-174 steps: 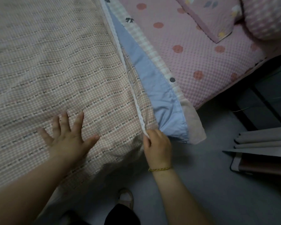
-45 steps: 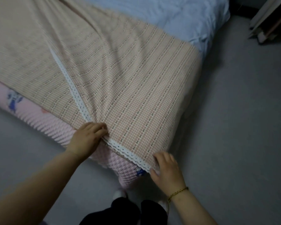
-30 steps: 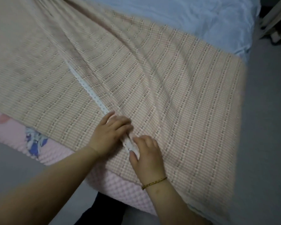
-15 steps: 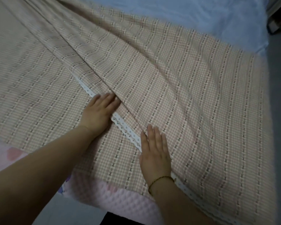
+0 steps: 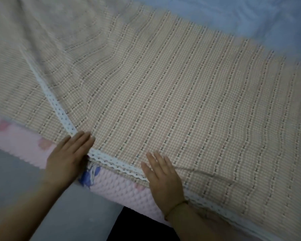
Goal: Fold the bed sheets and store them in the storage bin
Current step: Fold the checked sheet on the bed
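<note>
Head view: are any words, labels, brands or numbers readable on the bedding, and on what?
No readable text. The checked sheet shows only woven pattern and lace trim; the blue print on the pink quilted pad is a blurred picture, with no letters legible.

sheet (image 5: pixel 163 101): no writing, just checks and little stitched crosses
pink mattress cover (image 5: pixel 125 193): has a blue print (image 5: pixel 91 176) on it, too blurry to make out, no letters I can read
labels, brands, numbers: none readable anywhere
</note>
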The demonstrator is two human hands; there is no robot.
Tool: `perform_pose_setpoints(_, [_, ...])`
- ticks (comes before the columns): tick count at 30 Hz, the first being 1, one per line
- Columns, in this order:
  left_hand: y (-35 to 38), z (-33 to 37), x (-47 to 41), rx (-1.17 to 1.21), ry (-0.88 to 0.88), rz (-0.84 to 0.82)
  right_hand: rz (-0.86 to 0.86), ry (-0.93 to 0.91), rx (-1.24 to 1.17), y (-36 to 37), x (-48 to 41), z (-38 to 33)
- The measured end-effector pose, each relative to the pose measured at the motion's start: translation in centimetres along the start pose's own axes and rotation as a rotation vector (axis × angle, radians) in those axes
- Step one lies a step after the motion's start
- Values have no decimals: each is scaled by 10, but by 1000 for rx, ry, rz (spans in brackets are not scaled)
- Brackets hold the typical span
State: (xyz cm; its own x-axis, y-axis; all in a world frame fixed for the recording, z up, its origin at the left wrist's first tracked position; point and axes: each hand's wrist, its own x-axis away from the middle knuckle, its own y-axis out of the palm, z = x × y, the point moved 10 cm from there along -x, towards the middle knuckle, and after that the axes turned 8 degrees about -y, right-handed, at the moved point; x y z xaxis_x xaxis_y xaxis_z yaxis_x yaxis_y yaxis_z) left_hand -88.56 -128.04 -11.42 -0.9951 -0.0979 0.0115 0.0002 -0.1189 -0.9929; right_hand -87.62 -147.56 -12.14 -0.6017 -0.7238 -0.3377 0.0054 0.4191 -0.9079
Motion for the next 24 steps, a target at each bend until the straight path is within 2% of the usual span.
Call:
perform_pose_setpoints(4, [11, -1, -4, 6, -89, 57, -22, -10, -12, 11, 4, 7])
perform_pose_setpoints(7, [2, -2, 0, -29, -63, 127, -54, -57, -14, 9, 2, -3])
perform_pose_setpoints(13, [-10, -4, -9, -119, -33, 59, -134, 44, 29, 16, -7, 0])
perform_pose_setpoints(16, [-10, -8, -25, -171, 33, 58, -101, 105, 42, 19, -27, -15])
perform_pose_setpoints(19, [-7, -24, -47, -123, 86, 63, -105, 168, 34, 36, -64, -38])
perform_pose_setpoints(24, [-3, -63, -90, -45, 316, -8, -127, 154, 37, 74, -166, -79])
